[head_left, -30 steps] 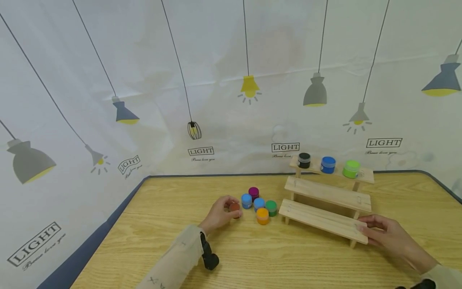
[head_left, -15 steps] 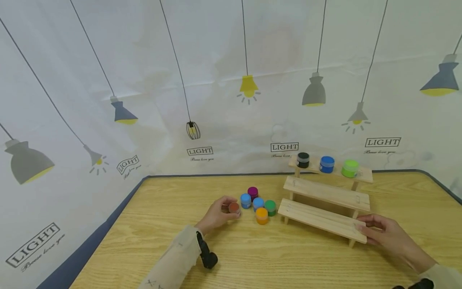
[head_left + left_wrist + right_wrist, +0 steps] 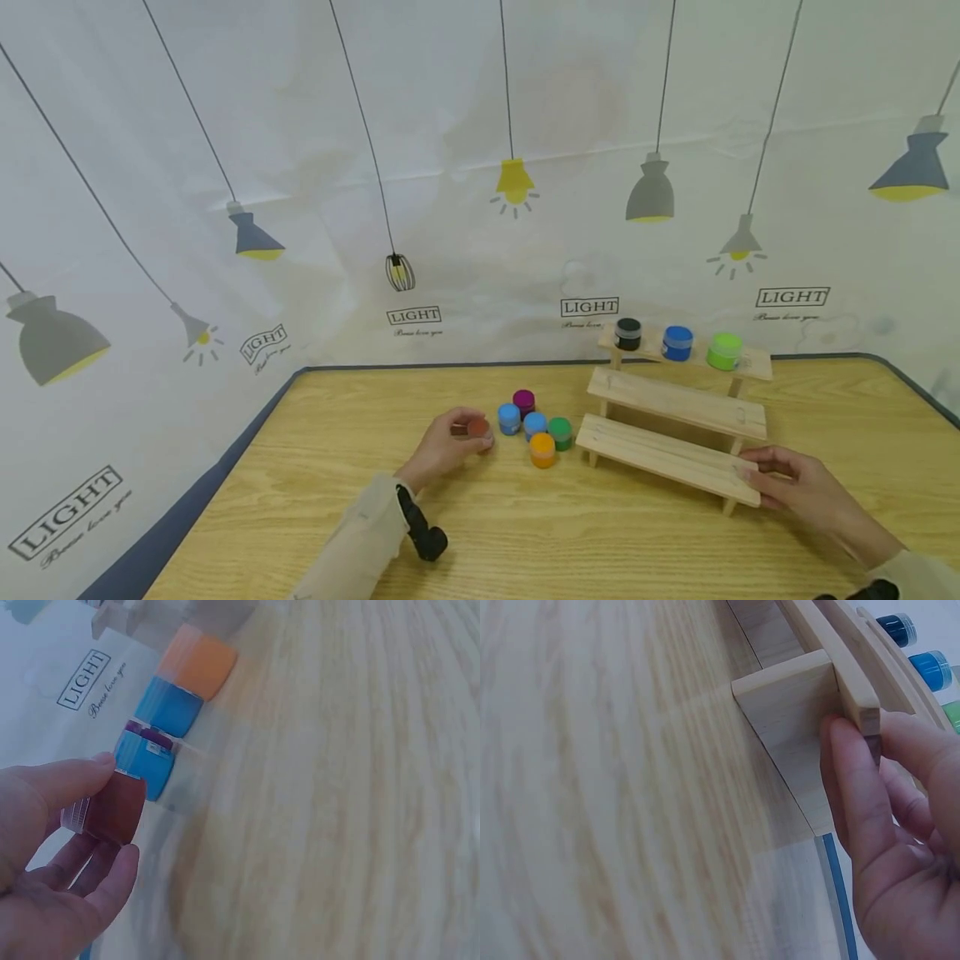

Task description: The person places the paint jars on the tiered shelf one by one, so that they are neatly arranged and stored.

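In the head view, the left hand (image 3: 441,448) pinches a reddish-brown jar (image 3: 480,428) between thumb and fingers, just left of a cluster of jars over the table (image 3: 480,537). Half a second ago the jar was closer to the leftmost light blue jar (image 3: 509,419); it has since shifted slightly leftward, widening the gap. The other light blue jar (image 3: 536,426), purple jar (image 3: 523,401), green jar (image 3: 559,433) and orange jar (image 3: 542,451) have kept their places. The right hand (image 3: 813,496) remains clamped on the right end of the wooden stand's (image 3: 675,402) lowest board (image 3: 660,458), as before. The black jar (image 3: 627,334), dark blue jar (image 3: 677,343) and lime green jar (image 3: 724,352) stand unchanged on the top board (image 3: 757,364).

In the left wrist view, the digits press opposite sides of the reddish-brown jar, which lies tilted; whether it touches the table cannot be told.

In the right wrist view, thumb and fingers squeeze the lowest board's end, beside an upright support (image 3: 791,705).
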The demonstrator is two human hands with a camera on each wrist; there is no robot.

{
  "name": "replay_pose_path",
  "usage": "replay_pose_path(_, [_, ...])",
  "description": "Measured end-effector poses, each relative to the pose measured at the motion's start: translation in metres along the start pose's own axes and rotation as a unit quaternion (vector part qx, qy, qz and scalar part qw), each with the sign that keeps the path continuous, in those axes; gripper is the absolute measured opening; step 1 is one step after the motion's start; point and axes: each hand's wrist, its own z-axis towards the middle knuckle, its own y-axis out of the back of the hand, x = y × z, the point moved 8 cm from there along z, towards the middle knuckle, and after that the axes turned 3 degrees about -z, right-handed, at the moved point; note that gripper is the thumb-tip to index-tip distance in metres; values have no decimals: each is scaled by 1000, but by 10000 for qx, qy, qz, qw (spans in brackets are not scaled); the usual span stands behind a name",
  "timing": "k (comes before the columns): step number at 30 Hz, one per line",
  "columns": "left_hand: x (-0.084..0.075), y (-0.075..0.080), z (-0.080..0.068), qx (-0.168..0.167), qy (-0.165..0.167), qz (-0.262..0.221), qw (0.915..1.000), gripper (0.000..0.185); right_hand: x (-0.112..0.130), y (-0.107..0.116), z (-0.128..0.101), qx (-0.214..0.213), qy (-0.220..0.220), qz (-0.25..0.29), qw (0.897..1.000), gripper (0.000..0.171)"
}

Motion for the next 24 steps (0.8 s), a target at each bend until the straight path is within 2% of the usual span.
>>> replay_pose_path(6, [-13,4,-2,-32,-54,-49,10000,46,-1,1,0,-71,-112,-80,9999,30])
replay_pose_path(9, [-34,5,-9,0,-191,-19,9998,42,-1,1,0,-22,-68,-36,10000,25])
replay_pose_path(13, [-48,1,-10,160,-403,128,9990,42,-1,0,0,57,14,24,10000,25])
replay_pose_path(16, [-45,-7,-2,321,-561,318,9974,43,-1,-1,1,73,85,56,9999,23])
replay_pose_path(19, [-53,-18,0,469,-692,390,9957,40,0,0,1,45,193,119,9997,16])
replay_pose_path(24, [-70,-39,-1,551,-928,118,9941,36,1,0,0,28,321,215,9992,18])
